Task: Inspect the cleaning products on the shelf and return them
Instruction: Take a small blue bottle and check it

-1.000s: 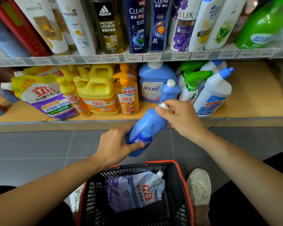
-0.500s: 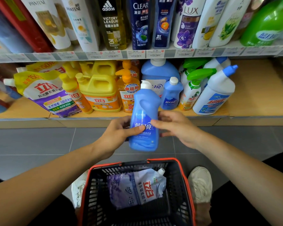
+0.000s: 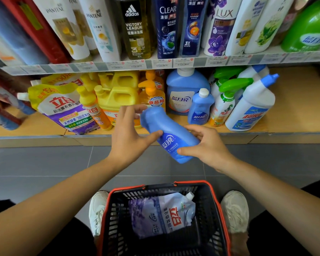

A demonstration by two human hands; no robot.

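Head view: hands (image 3: 127, 139) (image 3: 208, 147) grip smooth, waisted blue bottle (image 3: 171, 131) (tilted).

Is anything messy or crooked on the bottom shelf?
Just one thing: the yellow and purple pouch at the left of the lower shelf slumps sideways, spout pointing left, instead of standing up. No spill shows. The blue bottle is tilted only because the left hand and right hand hold it.

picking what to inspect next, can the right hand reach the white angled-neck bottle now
Likely not yet: the right hand grips the blue detergent bottle. Once freed, the white angled-neck bottle stands unblocked at the shelf front.
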